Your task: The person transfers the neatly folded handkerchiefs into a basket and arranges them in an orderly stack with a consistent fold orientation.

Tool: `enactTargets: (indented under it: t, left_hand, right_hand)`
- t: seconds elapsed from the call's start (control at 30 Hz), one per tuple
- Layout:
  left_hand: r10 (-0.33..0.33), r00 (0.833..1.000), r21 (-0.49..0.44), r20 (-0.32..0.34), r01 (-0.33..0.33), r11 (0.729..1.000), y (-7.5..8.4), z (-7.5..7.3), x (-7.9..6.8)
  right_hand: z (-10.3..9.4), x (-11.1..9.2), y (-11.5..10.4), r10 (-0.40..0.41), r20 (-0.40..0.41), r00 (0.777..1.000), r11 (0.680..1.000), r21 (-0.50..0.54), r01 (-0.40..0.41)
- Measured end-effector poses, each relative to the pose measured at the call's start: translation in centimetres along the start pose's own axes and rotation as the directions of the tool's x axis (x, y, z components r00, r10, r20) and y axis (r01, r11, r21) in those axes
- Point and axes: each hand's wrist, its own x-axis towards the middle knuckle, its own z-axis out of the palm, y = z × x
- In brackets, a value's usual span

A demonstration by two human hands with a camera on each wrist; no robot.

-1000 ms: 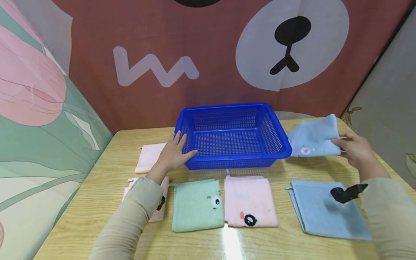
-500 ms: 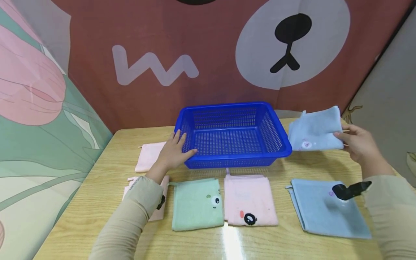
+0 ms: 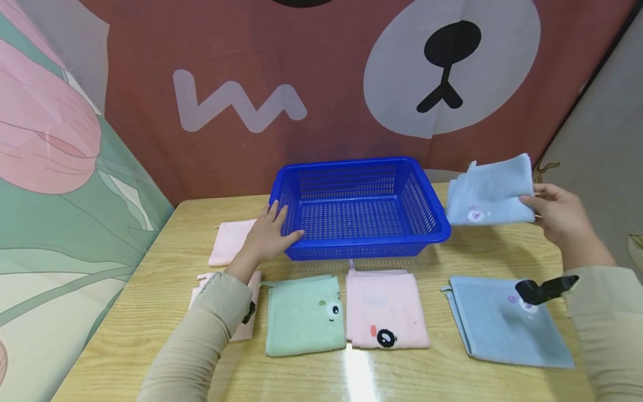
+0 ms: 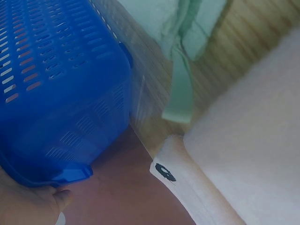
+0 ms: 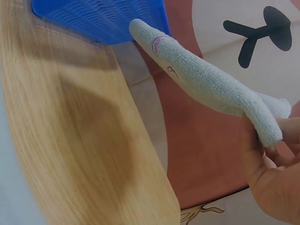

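Observation:
My right hand [image 3: 560, 215] pinches a folded light blue hand towel [image 3: 489, 192] by its right edge, thumb in front. The towel is raised over the back right of the table, beside the basket, its shadow falling on the wood; a small purple and white embroidery shows on it. In the right wrist view that towel [image 5: 201, 77] appears edge-on between thumb and fingers. My left hand [image 3: 266, 234] rests with spread fingers on the left rim of a blue plastic basket [image 3: 351, 244], which holds nothing. In the left wrist view a fingertip [image 4: 63, 199] shows at the basket's rim.
Across the front lie a green folded towel [image 3: 303, 318], a pink one [image 3: 387, 312] and another blue towel [image 3: 494, 329]. A pink towel [image 3: 246, 329] is partly hidden under the left forearm; one more pink towel [image 3: 228, 243] lies left of the basket. A bear-patterned curtain [image 3: 326, 134] hangs behind.
My right hand has lifted the blue towel higher and slightly to the right, bringing it further off the table. The left hand and the basket have stayed in place.

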Motion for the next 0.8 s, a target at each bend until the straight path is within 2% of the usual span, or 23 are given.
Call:
enactTargets:
  t: [0.07, 0.13, 0.2, 0.3, 0.47, 0.67, 0.8]
  left_hand:
    - [0.000, 1.000, 0.001, -0.001, 0.000, 1.000, 0.0, 0.0, 0.0]
    - [0.002, 1.000, 0.002, -0.003, -0.002, 1.000, 0.0, 0.0, 0.0]
    - [0.003, 1.000, 0.003, -0.004, -0.003, 1.000, 0.0, 0.0, 0.0]
    - [0.005, 1.000, 0.008, -0.005, -0.005, 1.000, 0.0, 0.0, 0.0]
    - [0.004, 1.000, 0.006, -0.007, -0.004, 1.000, -0.1, 0.1, 0.1]
    - [0.003, 1.000, 0.006, -0.002, -0.003, 1.000, -0.1, 0.0, 0.1]
    - [0.000, 1.000, 0.006, 0.003, 0.000, 1.000, 0.0, 0.0, 0.1]
  right_hand:
    - [1.1, -1.9, -2.0, -0.002, -0.008, 1.000, 0.999, -0.044, 0.001]
    - [2.4, -3.6, -3.8, 0.001, -0.037, 0.999, 1.000, -0.003, -0.001]
    - [3.4, -5.4, -5.5, -0.013, -0.014, 1.000, 1.000, -0.021, 0.013]
    - [4.5, -7.0, -7.2, -0.007, -0.017, 1.000, 0.999, 0.036, 0.007]
    - [5.2, -8.0, -8.5, -0.025, -0.010, 1.000, 0.998, 0.063, 0.025]
    - [5.3, -8.0, -8.9, -0.025, -0.021, 0.999, 0.997, 0.073, 0.027]
    - [5.6, -8.2, -9.3, -0.036, -0.019, 0.999, 0.991, 0.127, 0.038]
